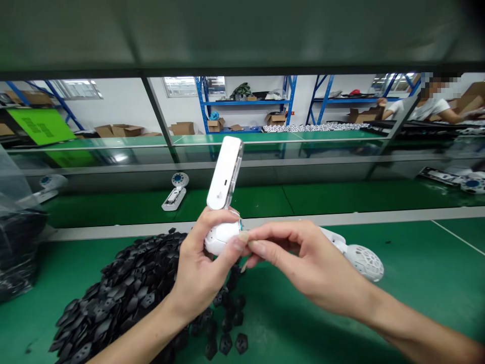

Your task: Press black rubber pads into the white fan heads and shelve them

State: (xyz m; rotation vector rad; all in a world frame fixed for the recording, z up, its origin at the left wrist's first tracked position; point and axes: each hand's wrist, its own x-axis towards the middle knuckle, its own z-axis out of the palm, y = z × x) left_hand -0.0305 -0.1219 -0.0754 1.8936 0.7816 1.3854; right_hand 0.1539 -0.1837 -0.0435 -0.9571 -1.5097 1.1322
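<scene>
- The heap of thin black plastic pentagonal pieces [125, 298], spread on the smooth green worktop [424, 303], is the landmark here.
- Held up over the right-hand side of the heap is a white plastic device with a long flat rounded bar and a bulbous head [224, 174]; it leans slightly, bar uppermost.
- The left hand [200, 270] is clamped around that head, thumb in front and fingers wrapped around it.
- The right hand [316, 268], right of the heap, has thumb and forefinger pinched together at the head's edge, meeting the left thumb (whether something small sits between those tips, I cannot tell).
- Right of the heap, partly behind the right hand, lies a second white device with a round latticed head [364, 262]; beyond the heap, past the pale metal rail [265, 221], rests a small white unit with a blue-centred round end [175, 192].
- Likely trouble: a loosened left grip could let the top-heavy bar tip and drop the device into the heap; off-line fingertip pressure could make the pinch slip and scuff the casing; a low forearm sweep could scatter the loose black pieces [241, 343] along the heap's near right edge.
</scene>
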